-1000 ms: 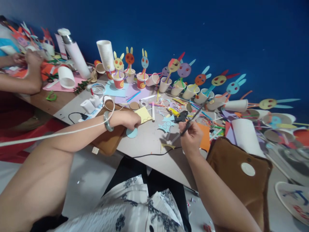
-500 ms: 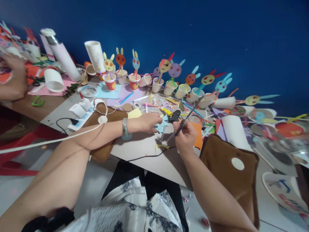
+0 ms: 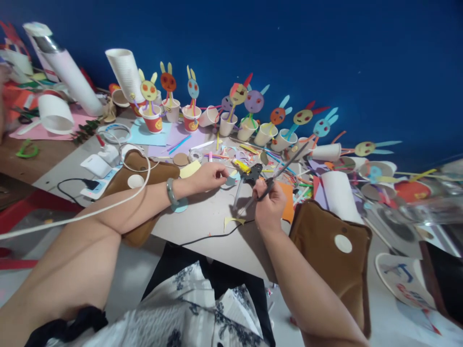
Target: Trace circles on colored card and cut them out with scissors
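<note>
My right hand [image 3: 269,202] is closed around a thin dark tool [image 3: 289,161], perhaps scissors or tweezers, that slants up to the right. My left hand [image 3: 211,177] is closed near the middle of the table; what its fingertips hold, if anything, is hidden. A light blue paper piece [image 3: 232,179] lies just right of its fingers. Between the hands a black glue gun [image 3: 253,174] stands on a thin stand. A yellow paper scrap [image 3: 233,222] lies below it.
Paper cups with rabbit figures [image 3: 191,118] line the table [image 3: 202,221] by the blue wall. Brown pouches [image 3: 331,250] lie at both sides. A white cable [image 3: 94,212] crosses my left forearm; a power strip [image 3: 99,185] sits left.
My left hand has drawn back left from the blue paper piece, and its fingers have curled in. The view has shifted, moving the table things leftward. My right hand keeps its grip.
</note>
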The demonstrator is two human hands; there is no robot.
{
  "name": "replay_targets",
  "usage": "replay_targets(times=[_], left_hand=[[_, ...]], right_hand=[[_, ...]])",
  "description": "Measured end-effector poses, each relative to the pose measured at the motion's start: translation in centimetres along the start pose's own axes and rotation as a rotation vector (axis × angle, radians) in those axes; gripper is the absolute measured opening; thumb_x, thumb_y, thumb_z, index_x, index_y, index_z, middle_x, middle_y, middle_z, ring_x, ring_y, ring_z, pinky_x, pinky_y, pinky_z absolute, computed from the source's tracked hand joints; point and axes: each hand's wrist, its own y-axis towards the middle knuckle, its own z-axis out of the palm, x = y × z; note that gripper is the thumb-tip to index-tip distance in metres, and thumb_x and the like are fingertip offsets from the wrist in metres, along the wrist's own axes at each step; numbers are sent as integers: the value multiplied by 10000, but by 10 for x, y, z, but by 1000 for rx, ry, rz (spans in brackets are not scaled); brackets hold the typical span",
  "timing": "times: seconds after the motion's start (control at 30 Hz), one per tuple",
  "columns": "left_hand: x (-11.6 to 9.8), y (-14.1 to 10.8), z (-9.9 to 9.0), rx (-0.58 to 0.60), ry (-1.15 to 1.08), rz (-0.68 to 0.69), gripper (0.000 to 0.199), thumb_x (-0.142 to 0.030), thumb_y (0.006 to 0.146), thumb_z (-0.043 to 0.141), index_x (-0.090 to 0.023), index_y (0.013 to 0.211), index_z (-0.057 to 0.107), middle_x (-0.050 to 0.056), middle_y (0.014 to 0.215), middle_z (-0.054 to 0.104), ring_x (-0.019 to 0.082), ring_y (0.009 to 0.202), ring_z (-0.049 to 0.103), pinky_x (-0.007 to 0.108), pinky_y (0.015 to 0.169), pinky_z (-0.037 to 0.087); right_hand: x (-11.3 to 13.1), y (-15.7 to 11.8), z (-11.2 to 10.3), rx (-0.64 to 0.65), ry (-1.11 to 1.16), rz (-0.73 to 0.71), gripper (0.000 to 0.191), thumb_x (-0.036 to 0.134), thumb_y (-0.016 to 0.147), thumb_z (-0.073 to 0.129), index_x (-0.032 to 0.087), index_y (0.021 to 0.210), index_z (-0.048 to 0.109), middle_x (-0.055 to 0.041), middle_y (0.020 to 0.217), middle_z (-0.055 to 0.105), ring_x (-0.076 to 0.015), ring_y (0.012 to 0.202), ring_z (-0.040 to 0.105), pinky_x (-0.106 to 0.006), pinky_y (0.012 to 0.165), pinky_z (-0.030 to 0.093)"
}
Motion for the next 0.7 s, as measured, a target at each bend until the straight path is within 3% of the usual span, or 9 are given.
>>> replay_targets(times=[0.17, 0.33, 0.5, 0.7], left_hand=[[-3, -1, 0, -77, -299, -139, 100, -224, 797, 613, -136, 824, 652, -15, 680, 635, 98, 646, 564, 215, 624, 435], [-3, 2, 5, -159, -468, -134, 113, -212, 754, 617, -140, 841, 620, -22, 689, 608, 90, 642, 557, 211, 620, 451], [6, 8, 7, -268, -393, -76, 79, -142, 727, 601, -143, 803, 622, -10, 726, 631, 83, 649, 548, 208, 635, 453], [14, 9, 8, -342, -325, 69, 141, -222, 764, 604, -141, 877, 625, 50, 922, 692, 113, 799, 610, 235, 752, 499]], right_hand=[[-4, -10, 4, 7, 53, 93, 420, 581, 849, 710, 215, 723, 550, 45, 642, 514, -110, 567, 432, -263, 563, 372], [1, -17, 5, 32, -12, 67, 408, 583, 843, 706, 217, 739, 560, 50, 637, 510, -110, 569, 441, -265, 588, 387], [-4, -9, 4, -10, 1, 38, 438, 609, 829, 697, 228, 709, 517, 56, 620, 487, -108, 554, 424, -268, 574, 390], [-6, -1, 6, -28, -22, 18, 484, 648, 792, 709, 239, 693, 470, 69, 583, 460, -104, 529, 422, -266, 536, 407]])
